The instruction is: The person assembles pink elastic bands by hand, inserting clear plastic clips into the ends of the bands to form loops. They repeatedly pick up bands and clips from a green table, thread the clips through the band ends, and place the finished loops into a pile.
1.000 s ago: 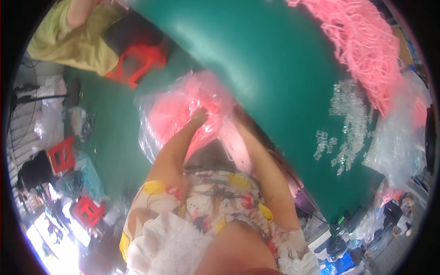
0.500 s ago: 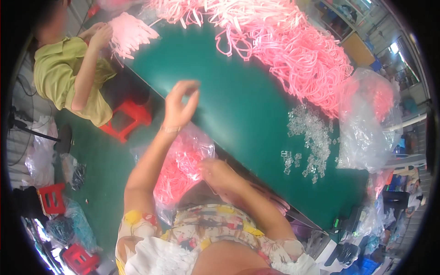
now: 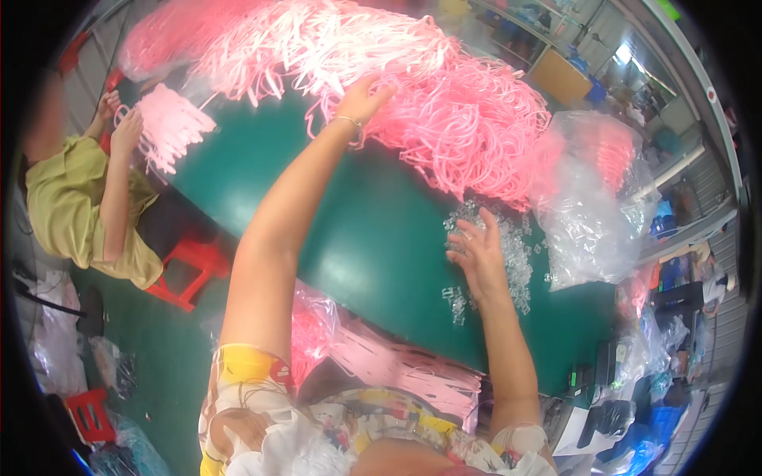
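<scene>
A long heap of pink cord loops (image 3: 476, 135) lies across the far side of the green table. My left hand (image 3: 363, 101) is stretched out to the heap's near edge, its fingertips lost among the cords, so whether it grips one is unclear. My right hand (image 3: 480, 258) hovers over a scatter of small clear plastic pieces (image 3: 517, 270), fingers apart and curved, nothing visible in them. Below the table edge, near my lap, are a clear bag with pink cords (image 3: 311, 337) and a layer of flat pink straps (image 3: 413, 369).
A clear plastic bag (image 3: 591, 230) with pink contents stands right of the heap on the green table (image 3: 333, 230). At the left, a person in a yellow-green shirt (image 3: 79, 206) handles a pink bundle (image 3: 171, 127). A red stool (image 3: 190, 270) stands nearby.
My left hand has moved up and away from me to the pink heap. My right hand has left the bag by my lap and gone right, over the clear pieces. The view has shifted.
</scene>
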Tool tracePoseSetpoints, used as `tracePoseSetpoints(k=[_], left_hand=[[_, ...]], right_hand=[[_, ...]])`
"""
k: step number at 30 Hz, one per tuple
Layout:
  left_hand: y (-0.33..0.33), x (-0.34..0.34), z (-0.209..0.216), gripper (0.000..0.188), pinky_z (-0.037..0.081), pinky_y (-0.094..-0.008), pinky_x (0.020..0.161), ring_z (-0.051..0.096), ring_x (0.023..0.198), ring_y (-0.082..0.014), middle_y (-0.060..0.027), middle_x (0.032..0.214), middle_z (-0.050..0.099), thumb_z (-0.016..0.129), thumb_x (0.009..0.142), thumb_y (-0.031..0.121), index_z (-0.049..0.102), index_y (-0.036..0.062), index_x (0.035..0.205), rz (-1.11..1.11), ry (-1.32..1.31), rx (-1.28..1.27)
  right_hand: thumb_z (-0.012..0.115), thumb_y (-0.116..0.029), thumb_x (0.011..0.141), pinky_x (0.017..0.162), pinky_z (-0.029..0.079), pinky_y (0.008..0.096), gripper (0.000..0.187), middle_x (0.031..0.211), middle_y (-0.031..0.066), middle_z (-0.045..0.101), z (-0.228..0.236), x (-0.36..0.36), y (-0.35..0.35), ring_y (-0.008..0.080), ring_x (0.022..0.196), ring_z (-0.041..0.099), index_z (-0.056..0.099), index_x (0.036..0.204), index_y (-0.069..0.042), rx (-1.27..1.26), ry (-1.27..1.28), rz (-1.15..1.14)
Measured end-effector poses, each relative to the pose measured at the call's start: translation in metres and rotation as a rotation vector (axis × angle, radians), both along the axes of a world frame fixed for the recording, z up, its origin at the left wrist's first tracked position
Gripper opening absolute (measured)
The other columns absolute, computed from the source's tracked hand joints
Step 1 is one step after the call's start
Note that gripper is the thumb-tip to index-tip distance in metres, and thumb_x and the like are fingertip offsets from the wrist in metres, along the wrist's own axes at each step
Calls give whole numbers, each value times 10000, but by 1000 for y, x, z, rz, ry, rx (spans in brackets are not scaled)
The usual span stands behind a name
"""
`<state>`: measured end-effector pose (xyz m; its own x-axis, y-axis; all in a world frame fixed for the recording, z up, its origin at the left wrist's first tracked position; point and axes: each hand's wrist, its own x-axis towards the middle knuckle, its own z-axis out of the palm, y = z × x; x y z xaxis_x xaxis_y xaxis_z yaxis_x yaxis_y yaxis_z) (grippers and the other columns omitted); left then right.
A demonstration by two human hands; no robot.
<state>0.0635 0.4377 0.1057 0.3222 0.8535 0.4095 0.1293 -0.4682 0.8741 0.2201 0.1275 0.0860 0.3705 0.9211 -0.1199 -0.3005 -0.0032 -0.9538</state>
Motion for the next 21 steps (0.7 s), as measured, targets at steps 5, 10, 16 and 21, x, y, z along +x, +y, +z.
tracePoseSetpoints(k=[5, 10, 16, 21], left_hand=[[15, 23, 26, 897, 298, -375, 1075, 385, 1302, -321, -228, 1396, 402, 623, 762, 598, 395, -30, 1361, -182, 226, -41], [27, 37, 28, 896, 329, -391, 1057, 390, 1298, -319, -205, 1389, 419, 643, 742, 576, 380, 7, 1383, -290, 411, -213], [52, 36, 4, 573, 365, -393, 1007, 470, 1195, -327, -181, 1278, 522, 586, 804, 469, 569, 91, 1235, -283, 656, 32], [59, 46, -20, 570, 421, -349, 934, 524, 1132, -251, -165, 1245, 550, 612, 803, 329, 490, 127, 1322, -310, 683, -60]], right_hand=[[627, -216, 876, 785, 483, 453, 859, 1328, 173, 327, -16, 12, 32, 302, 1049, 515, 7, 1470, -230, -34, 266, 3], [676, -307, 832, 815, 464, 478, 940, 1396, 230, 249, -20, 17, 67, 339, 1058, 505, -12, 1467, -217, -83, 322, -46], [693, -268, 815, 809, 453, 487, 871, 1321, 184, 367, -32, 28, 102, 332, 1025, 522, 87, 1437, -191, -122, 390, -87], [631, -161, 840, 719, 478, 452, 557, 1182, 152, 495, -47, 32, 116, 320, 880, 581, 275, 1267, -154, -113, 425, -110]])
